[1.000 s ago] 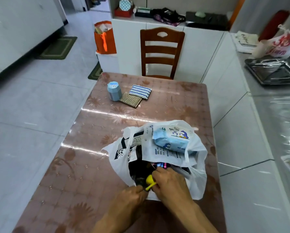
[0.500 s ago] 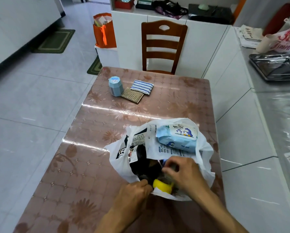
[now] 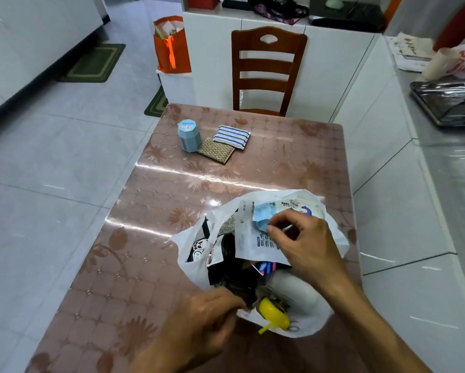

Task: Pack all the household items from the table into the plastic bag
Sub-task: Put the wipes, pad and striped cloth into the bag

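bag: white plastic bag (image 3: 191, 261) near table (image 3: 172, 200) edge, mouth open, stuffed
left hand (image 3: 201, 316): pinching bag's near rim
right hand (image 3: 304, 243): over bag, fingers curled, grip unclear
in bag: blue wipes pack (image 3: 263, 214), yellow item (image 3: 273, 314)
still out: blue tin (image 3: 189, 135), woven pad (image 3: 216, 150), striped pad (image 3: 231, 136), far end of table

The right hand (image 3: 304, 246) covers part of the blue wipes pack (image 3: 285, 211), and its print is too small to read. The left hand (image 3: 199, 316) is blurred; its fingertips are hidden at the plastic bag (image 3: 191, 267) rim. Both forearms are cut off by the lower edge.
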A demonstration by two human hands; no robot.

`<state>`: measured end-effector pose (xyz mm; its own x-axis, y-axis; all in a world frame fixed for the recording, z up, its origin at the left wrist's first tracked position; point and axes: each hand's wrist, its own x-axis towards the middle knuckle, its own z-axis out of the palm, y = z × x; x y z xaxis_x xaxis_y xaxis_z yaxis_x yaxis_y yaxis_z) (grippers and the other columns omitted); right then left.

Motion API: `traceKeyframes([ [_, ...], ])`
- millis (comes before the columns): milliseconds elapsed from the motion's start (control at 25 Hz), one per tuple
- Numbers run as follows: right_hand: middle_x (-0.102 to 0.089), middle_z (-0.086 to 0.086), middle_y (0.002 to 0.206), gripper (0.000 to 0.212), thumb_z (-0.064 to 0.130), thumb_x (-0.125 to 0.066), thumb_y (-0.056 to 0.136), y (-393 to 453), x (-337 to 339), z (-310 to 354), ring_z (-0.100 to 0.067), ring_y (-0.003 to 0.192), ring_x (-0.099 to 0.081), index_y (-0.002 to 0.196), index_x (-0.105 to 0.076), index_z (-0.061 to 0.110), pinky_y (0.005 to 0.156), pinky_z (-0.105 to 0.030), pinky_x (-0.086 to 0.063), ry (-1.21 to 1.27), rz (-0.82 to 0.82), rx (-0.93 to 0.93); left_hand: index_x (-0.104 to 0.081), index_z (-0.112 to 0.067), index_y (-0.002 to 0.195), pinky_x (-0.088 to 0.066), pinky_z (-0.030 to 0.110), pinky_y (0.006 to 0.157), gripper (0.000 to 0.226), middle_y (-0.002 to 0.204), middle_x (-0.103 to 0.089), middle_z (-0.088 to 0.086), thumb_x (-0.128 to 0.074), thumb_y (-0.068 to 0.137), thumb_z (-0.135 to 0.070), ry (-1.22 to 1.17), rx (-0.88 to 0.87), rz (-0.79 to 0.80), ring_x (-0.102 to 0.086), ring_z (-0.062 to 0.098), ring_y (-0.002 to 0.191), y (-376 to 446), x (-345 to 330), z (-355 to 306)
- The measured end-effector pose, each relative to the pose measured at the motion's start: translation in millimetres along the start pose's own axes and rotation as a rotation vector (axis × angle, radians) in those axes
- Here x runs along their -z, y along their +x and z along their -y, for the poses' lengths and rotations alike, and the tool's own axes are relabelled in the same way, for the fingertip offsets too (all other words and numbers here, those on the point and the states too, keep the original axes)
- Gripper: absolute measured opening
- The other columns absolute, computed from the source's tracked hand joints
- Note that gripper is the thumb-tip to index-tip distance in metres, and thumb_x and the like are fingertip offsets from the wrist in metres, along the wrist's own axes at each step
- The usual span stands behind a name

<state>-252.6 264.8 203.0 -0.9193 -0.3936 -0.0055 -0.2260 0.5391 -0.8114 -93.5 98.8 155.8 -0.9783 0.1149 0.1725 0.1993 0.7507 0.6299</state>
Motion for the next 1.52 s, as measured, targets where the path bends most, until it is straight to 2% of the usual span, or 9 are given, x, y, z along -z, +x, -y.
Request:
traceKeyframes([
  [160,-0.069,0.009,0.071,0.007,0.018,-0.071,0.084,53,-3,32,-0.009,0.059,-0.063,0.077,-0.071,0.021,0.057,-0.025,-0.053,0.103,0.022,0.057,-0.073,-0.019,0.086,-0.048,0.019,0.047,0.011,0.07,-0.07,-0.011,-0.064,0.081,-0.014,-0.264,0.35,-0.584,-0.06,0.007,0.051,42,53,34],
  [240,-0.069,0.01,0.071,0.006,0.018,-0.071,0.084,96,-13,44,-0.006,0.06,-0.063,0.078,-0.071,0.021,0.055,-0.017,-0.05,0.069,0.038,0.079,-0.069,-0.024,0.088,-0.05,0.023,0.05,0.017,0.074,-0.069,-0.005,-0.062,0.087,-0.009,-0.307,0.575,-0.683,-0.062,0.012,0.055,82,70,89],
  [440,-0.071,0.007,0.087,0.005,0.023,-0.068,0.084,200,-60,22,-0.007,0.073,-0.063,0.088,-0.071,0.022,0.07,-0.028,-0.055,-0.231,0.137,0.024,-0.054,-0.03,0.127,-0.052,0.036,0.087,0.039,0.125,-0.061,0.003,-0.06,0.088,-0.03,0.116,0.793,0.055,-0.062,0.019,0.101,150,31,235],
  [560,-0.069,0.002,0.111,0.026,0.024,-0.066,0.082,254,-86,-8,-0.017,0.092,-0.064,0.108,-0.066,0.024,0.075,-0.029,-0.051,-0.456,0.218,0.038,-0.012,-0.042,0.151,-0.035,0.057,0.105,0.081,0.16,-0.013,0.008,-0.058,0.085,-0.049,0.345,0.876,0.36,-0.02,0.037,0.142,174,-3,287],
  [720,-0.055,-0.002,0.134,0.053,0.031,-0.068,0.079,327,-117,-38,-0.024,0.115,-0.055,0.129,-0.051,0.025,0.09,-0.037,-0.049,-0.633,0.311,0.103,0.006,-0.048,0.147,-0.034,0.068,0.101,0.131,0.158,0.022,0.013,-0.087,0.055,-0.047,0.345,0.886,0.52,0.01,0.057,0.139,194,-11,331],
  [1000,0.022,-0.009,0.16,0.135,0.058,-0.082,0.058,435,-212,-96,-0.046,0.146,0.007,0.152,0.011,0.031,0.109,-0.069,-0.011,-0.849,0.551,-0.134,0.013,-0.052,0.144,-0.037,0.067,0.101,0.138,0.156,0.027,0.013,-0.088,0.05,-0.054,0.359,0.837,0.514,0.01,0.06,0.139,194,-18,351],
  [1120,-0.01,-0.022,0.158,0.117,0.049,-0.074,0.07,435,-222,-108,-0.05,0.137,-0.025,0.153,0.003,0.021,0.101,-0.057,-0.038,-0.966,0.49,-0.078,0.014,-0.051,0.145,-0.036,0.066,0.103,0.138,0.155,0.032,0.014,-0.088,0.052,-0.053,0.347,0.833,0.532,0.014,0.06,0.138,193,-17,350],
  [1240,-0.059,-0.021,0.124,0.057,0.015,-0.057,0.087,431,-217,-119,-0.035,0.103,-0.062,0.138,-0.036,0.003,0.08,-0.041,-0.052,-1.121,0.298,0.213,0.014,-0.051,0.145,-0.035,0.065,0.104,0.136,0.155,0.033,0.015,-0.086,0.053,-0.055,0.351,0.834,0.538,0.015,0.059,0.138,194,-17,348],
  [1520,-0.067,-0.01,0.112,0.021,0.022,-0.06,0.083,427,-168,-131,-0.028,0.1,-0.06,0.104,-0.066,0.019,0.088,-0.04,-0.048,-0.884,0.357,0.044,0.017,-0.052,0.145,-0.037,0.067,0.102,0.141,0.155,0.034,0.013,-0.088,0.05,-0.054,0.354,0.841,0.532,0.016,0.058,0.139,195,-16,346],
])
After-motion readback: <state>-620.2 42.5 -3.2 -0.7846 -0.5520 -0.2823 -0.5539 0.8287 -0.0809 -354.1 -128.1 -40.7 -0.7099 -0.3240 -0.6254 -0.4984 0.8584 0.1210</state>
